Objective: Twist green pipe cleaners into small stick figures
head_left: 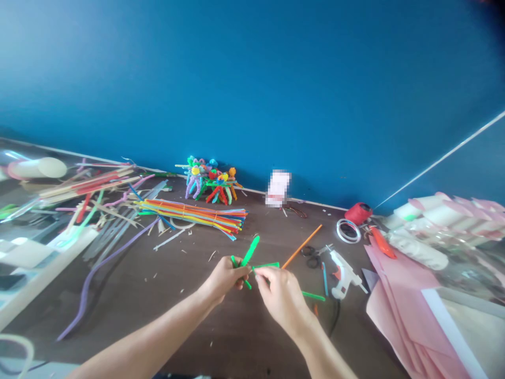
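Green pipe cleaners (251, 249) are pinched between both hands above the middle of the table. My left hand (228, 276) is closed on them, with a thick green piece sticking up and thinner ends poking out. My right hand (278, 288) is closed with thumb and forefinger on a green strand, close to the left fingertips. The exact join is hidden by the fingers. Just past the right hand lie an orange pipe cleaner (303, 246) and a loose green piece (314, 296).
A bundle of coloured pipe cleaners (193, 215) lies left of centre, with small pipe-cleaner figures (213, 181) behind. Right are black scissors (311, 259), a white glue gun (344, 273), a tape roll (347, 231), red thread (358, 213) and pink sheets (398, 300). Loose strips clutter the left.
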`<state>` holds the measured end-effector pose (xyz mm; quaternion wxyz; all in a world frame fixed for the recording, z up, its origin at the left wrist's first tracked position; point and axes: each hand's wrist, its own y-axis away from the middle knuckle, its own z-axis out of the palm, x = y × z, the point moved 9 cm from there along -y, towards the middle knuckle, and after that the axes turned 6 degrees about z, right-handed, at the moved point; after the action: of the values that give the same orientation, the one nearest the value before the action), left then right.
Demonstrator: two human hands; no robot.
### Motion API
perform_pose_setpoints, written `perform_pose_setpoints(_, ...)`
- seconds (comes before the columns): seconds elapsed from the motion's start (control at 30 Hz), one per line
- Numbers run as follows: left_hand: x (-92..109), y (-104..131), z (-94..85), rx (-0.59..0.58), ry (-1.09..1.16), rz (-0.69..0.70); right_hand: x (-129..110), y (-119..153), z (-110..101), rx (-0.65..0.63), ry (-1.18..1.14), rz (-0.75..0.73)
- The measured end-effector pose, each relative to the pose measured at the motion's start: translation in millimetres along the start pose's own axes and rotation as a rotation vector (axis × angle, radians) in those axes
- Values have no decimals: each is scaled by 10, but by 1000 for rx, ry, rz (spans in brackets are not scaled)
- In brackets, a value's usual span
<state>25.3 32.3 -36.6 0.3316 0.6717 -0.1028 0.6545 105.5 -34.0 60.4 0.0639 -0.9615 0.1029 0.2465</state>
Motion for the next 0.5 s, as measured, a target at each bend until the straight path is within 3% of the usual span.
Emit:
perform_pose_setpoints(0.13,-104,59,52,1,326,-217,64,69,25,77,-112,1)
perform_pose_setpoints(0.23,-214,111,112,-15,499,-382,217,45,97,47,-259,84)
perform_pose_setpoints(0.37,-256,160,202,-166,527,-461,393,-17,326,-170,-518,198)
perform_pose_setpoints(0.5,-171,200,280,-368,436,-394,395,-21,516,-435,-743,200)
